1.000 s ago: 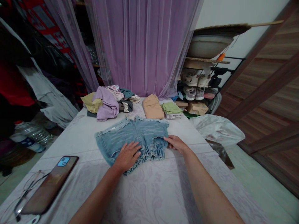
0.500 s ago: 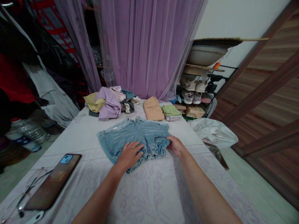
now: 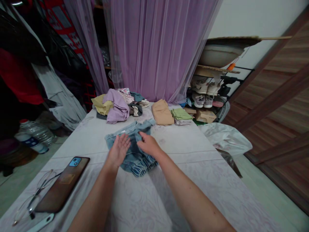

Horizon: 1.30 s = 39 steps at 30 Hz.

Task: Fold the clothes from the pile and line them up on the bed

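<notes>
Blue denim shorts [image 3: 135,158] lie on the cloth-covered table in front of me, their right side turned over toward the left and the gathered elastic edge bunched nearest me. My right hand [image 3: 149,145] grips the turned-over denim near the middle of the shorts, its fingers curled around the fabric. Over the left half, my left hand [image 3: 120,148] is open, palm turned to the right and fingers stretched out. Whether it touches the denim I cannot tell.
Behind the shorts sit a heap of loose clothes [image 3: 117,108], a folded orange garment [image 3: 162,112] and a folded green cloth [image 3: 180,113]. A phone [image 3: 64,185] and eyeglasses [image 3: 36,193] lie at the left. A plastic bag [image 3: 227,137] stands beyond the right edge.
My right hand has moved left, carrying the right side of the shorts over the middle. My left hand has lifted from lying flat on the denim and turned its palm rightward.
</notes>
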Available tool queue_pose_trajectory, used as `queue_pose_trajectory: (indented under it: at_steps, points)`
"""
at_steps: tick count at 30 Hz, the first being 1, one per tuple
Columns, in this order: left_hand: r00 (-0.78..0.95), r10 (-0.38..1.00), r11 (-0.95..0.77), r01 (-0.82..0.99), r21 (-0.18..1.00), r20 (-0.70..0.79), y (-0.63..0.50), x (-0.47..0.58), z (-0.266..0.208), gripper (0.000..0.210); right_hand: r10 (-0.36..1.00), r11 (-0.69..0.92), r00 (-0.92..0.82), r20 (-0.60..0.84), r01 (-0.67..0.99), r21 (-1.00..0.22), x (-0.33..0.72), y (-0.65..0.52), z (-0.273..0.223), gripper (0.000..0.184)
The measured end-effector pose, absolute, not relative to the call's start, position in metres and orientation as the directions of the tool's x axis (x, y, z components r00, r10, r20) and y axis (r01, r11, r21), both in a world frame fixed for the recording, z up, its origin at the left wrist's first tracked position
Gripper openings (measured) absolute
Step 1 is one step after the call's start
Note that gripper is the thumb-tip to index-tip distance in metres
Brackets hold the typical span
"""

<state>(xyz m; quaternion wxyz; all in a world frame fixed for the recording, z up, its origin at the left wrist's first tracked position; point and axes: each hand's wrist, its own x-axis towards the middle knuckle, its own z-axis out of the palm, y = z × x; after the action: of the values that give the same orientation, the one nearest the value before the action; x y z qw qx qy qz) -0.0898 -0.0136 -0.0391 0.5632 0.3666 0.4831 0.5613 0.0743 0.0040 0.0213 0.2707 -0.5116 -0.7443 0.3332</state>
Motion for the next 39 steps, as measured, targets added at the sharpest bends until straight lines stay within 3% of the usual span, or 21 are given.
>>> queue_pose_trajectory:
  at_steps: [3,7,11,15,19,23,26,31,35,39]
  points:
    - [-0.081,0.976,0.168,-0.306,0.937,-0.201,-0.013,-0.107,-0.037,0.074,0.9,0.408,-0.432,0.062,0.784,-0.468,0.046,-0.024,0.012,0.049]
    - [-0.058,0.985,0.138,-0.32,0.937,-0.165,-0.015,-0.105,-0.037,0.072,0.871,0.467,-0.491,0.023,0.812,-0.351,0.038,-0.045,0.001,0.048]
    - [-0.149,0.985,0.021,-0.379,0.925,-0.083,-0.013,-0.097,-0.039,0.051,0.857,0.487,-0.515,0.011,0.805,-0.339,0.04,-0.05,0.0,0.045]
    - [-0.347,0.935,-0.042,-0.324,0.945,-0.077,-0.011,-0.102,-0.041,0.042,0.848,0.506,-0.53,0.02,0.798,-0.326,0.039,-0.055,0.003,0.042]
    - [-0.463,0.886,-0.102,-0.259,0.961,-0.031,-0.01,-0.113,-0.04,0.052,0.842,0.503,-0.539,0.013,0.776,-0.381,0.04,-0.058,0.013,0.038]
    - [-0.52,0.845,-0.037,-0.287,0.957,-0.124,-0.012,-0.124,-0.041,0.075,0.843,0.495,-0.537,0.028,0.754,-0.432,0.057,-0.058,0.022,0.039]
    - [-0.541,0.818,0.051,-0.269,0.962,-0.195,-0.013,-0.131,-0.044,0.083,0.824,0.527,-0.566,0.032,0.744,-0.411,0.078,-0.059,0.018,0.05]
    - [-0.567,0.799,0.112,-0.182,0.977,-0.197,-0.012,-0.135,-0.052,0.08,0.713,0.629,-0.7,-0.043,0.665,-0.403,0.105,-0.06,0.002,0.074]
    - [-0.586,0.788,0.124,-0.148,0.981,-0.188,-0.012,-0.135,-0.054,0.08,0.717,0.633,-0.697,0.025,0.634,-0.444,0.105,-0.056,-0.001,0.032]
    - [-0.585,0.792,0.103,-0.151,0.983,-0.173,-0.013,-0.134,-0.051,0.08,0.731,0.629,-0.678,0.072,0.63,-0.456,0.1,-0.053,0.002,0.021]
